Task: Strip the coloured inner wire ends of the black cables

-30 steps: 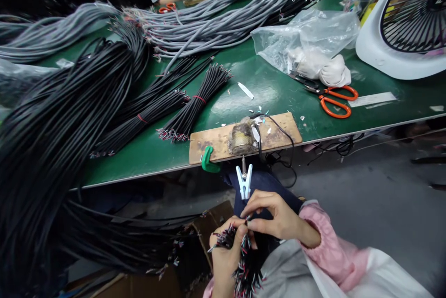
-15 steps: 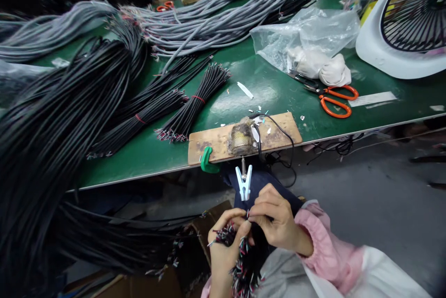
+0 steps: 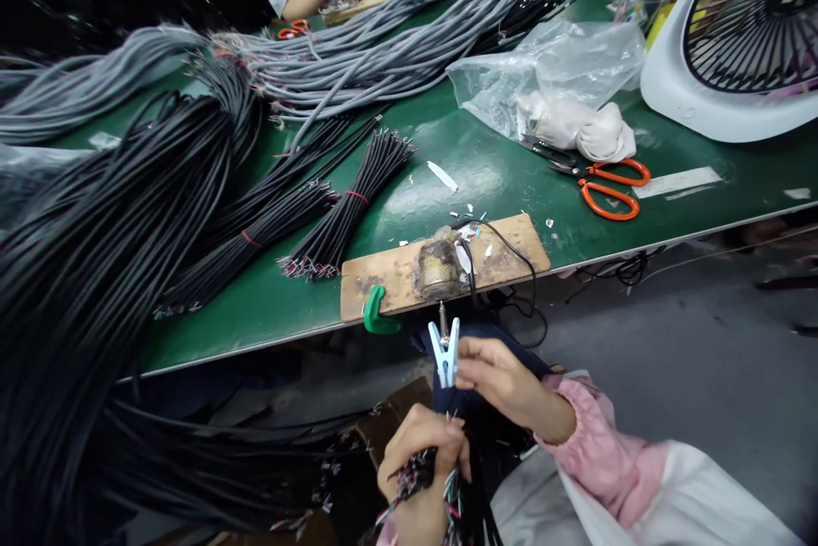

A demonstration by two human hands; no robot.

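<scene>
wire bundle (image 3: 451, 499) cut off below, fan (image 3: 703, 94) cropped right

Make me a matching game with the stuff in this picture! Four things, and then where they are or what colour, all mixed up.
Things:
1. scissors
2. peg
3. clamp
4. wire bundle

Clues:
A. held in the left hand
B. green, gripping the edge of the board
C. orange handles, lying on the table
D. light blue, just below the board

Pairs: 1-C, 2-D, 3-B, 4-A.
</scene>
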